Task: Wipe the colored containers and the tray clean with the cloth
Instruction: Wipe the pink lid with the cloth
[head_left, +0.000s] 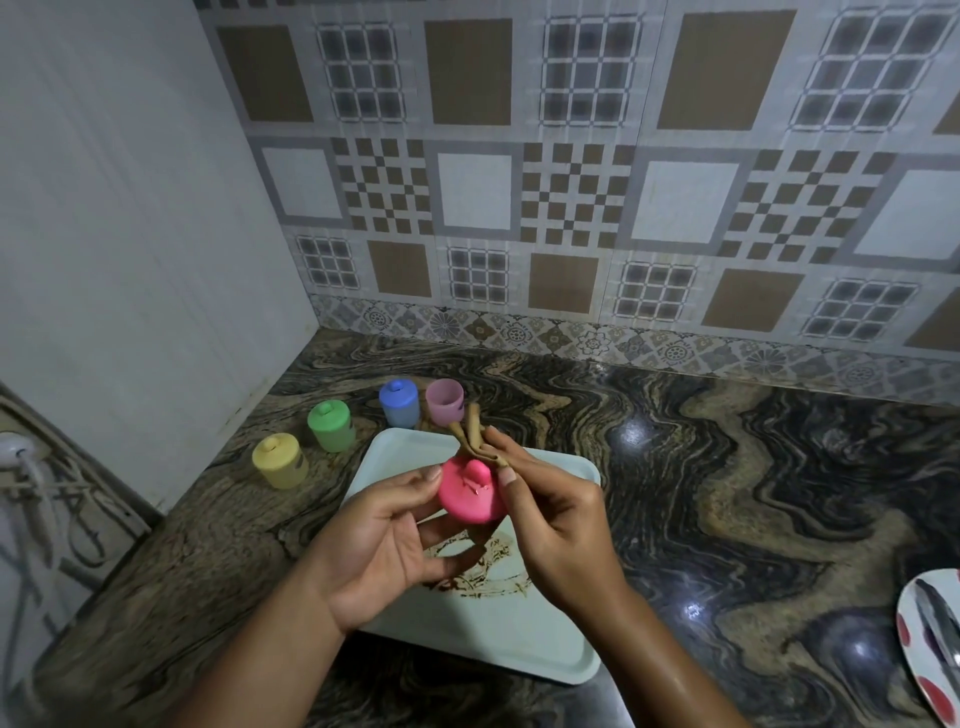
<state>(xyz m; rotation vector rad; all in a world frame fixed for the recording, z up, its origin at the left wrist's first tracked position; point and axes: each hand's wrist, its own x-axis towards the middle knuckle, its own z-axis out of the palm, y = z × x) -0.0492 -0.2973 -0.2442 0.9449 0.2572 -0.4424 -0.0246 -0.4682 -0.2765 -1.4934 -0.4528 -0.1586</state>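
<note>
Left hand (384, 540) cradles the pink lid (470, 493), knob up, thumb on its rim and fingers curled beneath. Right hand (556, 525) closes its grip in a tight pinch on the brown cloth (472, 434), which pokes up at the lid's 1 o'clock, touching the edge. So the lid sits at 9 o'clock from that pinch, and the right hand is the wiper here. Both hover over the tray (519, 639), a brown stain (483, 577) below at 6. On the desk (727, 467), the open pink cup (444, 401) waits at 12, with the blue tub (399, 404), green tub (331, 427) and yellow tub (279, 461) fanning out to 10. Nothing blocks the wipe.
</note>
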